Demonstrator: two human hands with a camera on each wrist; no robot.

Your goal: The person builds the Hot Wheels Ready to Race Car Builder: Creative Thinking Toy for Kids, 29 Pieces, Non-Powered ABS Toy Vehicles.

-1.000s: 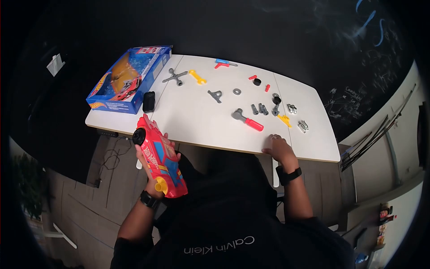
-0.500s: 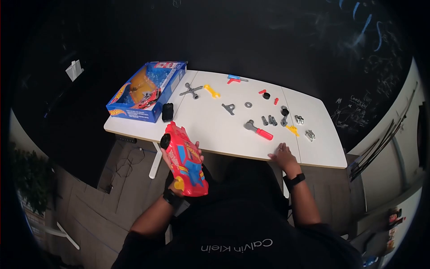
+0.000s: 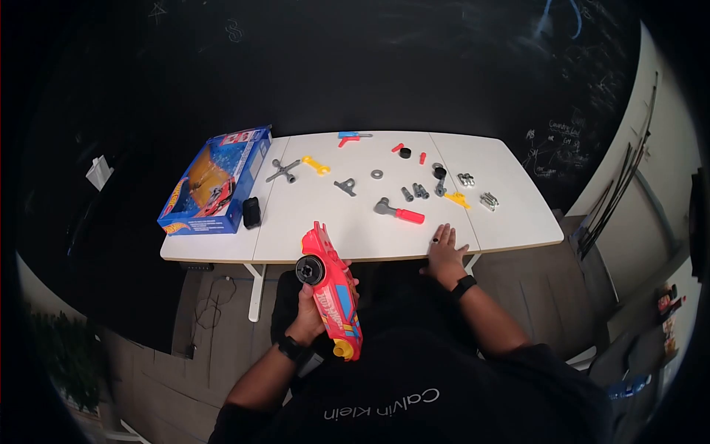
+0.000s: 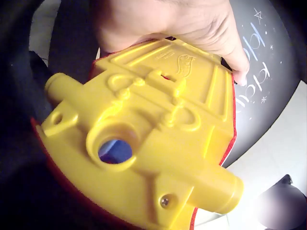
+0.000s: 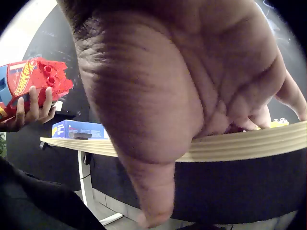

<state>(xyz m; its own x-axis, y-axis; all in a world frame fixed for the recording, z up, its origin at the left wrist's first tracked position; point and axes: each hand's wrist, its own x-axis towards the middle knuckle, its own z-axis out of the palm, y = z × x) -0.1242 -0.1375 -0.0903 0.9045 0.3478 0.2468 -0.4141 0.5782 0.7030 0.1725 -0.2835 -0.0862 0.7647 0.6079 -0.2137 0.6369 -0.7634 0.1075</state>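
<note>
My left hand (image 3: 307,323) grips a red toy car (image 3: 339,300) in front of the table edge, fingers wrapped about its body. One side of the car faces up in the head view, with a black wheel (image 3: 310,270) at the far end and a bare yellow axle stub (image 3: 342,350) at the near end. The left wrist view shows its yellow underside (image 4: 144,96) with a round hole. My right hand (image 3: 445,263) rests on the front table edge, fingers spread over the top and holding nothing. Just beyond it lies a red-handled grey tool (image 3: 399,212).
On the white table (image 3: 325,229) stands a blue toy box (image 3: 240,211), with a black object (image 3: 251,212) beside it. Farther in lie a grey cross wrench (image 3: 283,171), a yellow wrench (image 3: 316,165), a blue-and-red toy drill (image 3: 351,138), a grey ring (image 3: 377,175) and several small parts.
My left hand has moved the car rightward and rolled it, turning its wheel side up. My right hand's fingers have spread out at the table edge. The head view has shifted.
</note>
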